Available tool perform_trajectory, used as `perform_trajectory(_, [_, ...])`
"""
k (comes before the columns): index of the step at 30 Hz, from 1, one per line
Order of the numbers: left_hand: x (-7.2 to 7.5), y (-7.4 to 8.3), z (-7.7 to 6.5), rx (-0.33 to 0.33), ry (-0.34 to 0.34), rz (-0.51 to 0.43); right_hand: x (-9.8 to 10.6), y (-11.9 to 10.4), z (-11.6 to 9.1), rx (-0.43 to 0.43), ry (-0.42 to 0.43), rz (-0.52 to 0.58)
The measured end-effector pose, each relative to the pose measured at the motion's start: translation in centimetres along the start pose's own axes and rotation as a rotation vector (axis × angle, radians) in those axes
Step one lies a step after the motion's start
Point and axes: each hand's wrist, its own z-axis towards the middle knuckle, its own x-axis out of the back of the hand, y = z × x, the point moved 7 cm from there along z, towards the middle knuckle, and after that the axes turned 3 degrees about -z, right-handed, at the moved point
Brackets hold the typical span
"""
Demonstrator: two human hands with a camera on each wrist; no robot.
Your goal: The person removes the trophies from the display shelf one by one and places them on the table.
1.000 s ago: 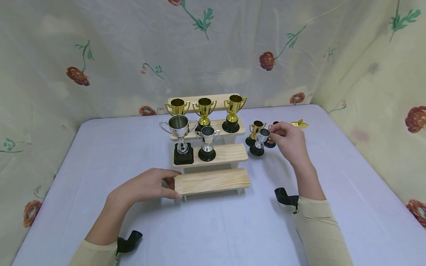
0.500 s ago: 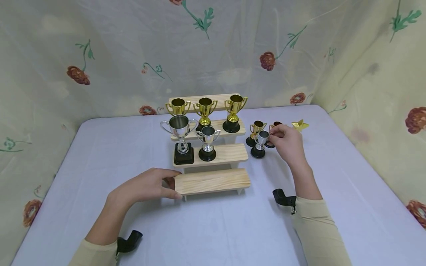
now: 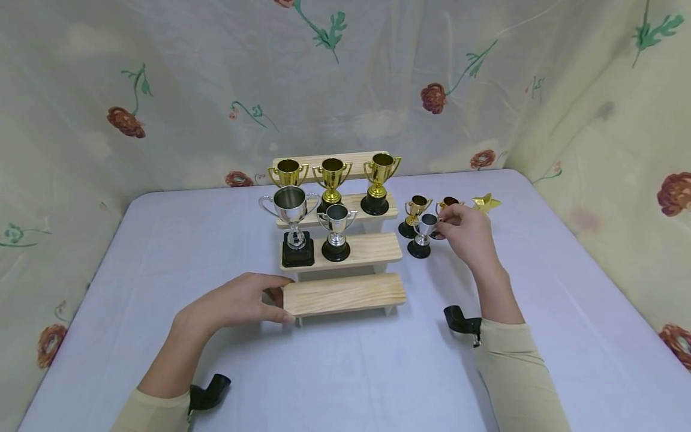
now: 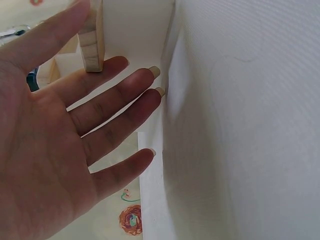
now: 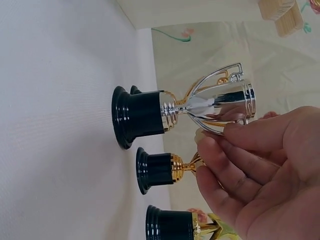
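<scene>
A small silver trophy cup (image 3: 427,225) on a round black base is upright at the right of a stepped wooden stand (image 3: 345,294). My right hand (image 3: 466,234) pinches its right handle between thumb and fingers; whether the base touches the table I cannot tell. Small gold trophies stand just behind, one (image 3: 417,207) to the left and another (image 3: 448,203) partly hidden by the hand. My left hand (image 3: 232,303) holds the left end of the stand's lowest step, thumb and index finger on either side of the board (image 4: 91,50), the other fingers spread.
Gold trophies (image 3: 332,174) stand on an upper step. A large silver trophy (image 3: 291,207) and a smaller silver one (image 3: 337,222) stand on the step below. A gold star trophy (image 3: 487,203) is at the far right. Flowered cloth (image 3: 351,90) hangs behind the table.
My right hand has brought the small silver trophy slightly toward me, mostly in the first half second. The left hand and the stand have stayed in place.
</scene>
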Motion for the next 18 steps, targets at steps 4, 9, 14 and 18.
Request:
perform_trajectory(4, [-0.03,0.04,-0.01,0.000,-0.003,-0.003,-0.01,0.02,-0.06,-0.009,-0.030,-0.029])
perform_trajectory(9, [-0.05,0.07,0.00,0.004,-0.002,-0.005,-0.11,-0.10,-0.16,-0.005,-0.059,-0.049])
perform_trajectory(14, [-0.04,0.08,0.03,0.010,-0.003,-0.001,-0.19,-0.13,-0.21,-0.001,-0.085,-0.048])
perform_trajectory(18, [0.00,0.07,0.05,0.011,-0.002,-0.002,-0.16,-0.15,-0.24,0.006,-0.088,-0.053])
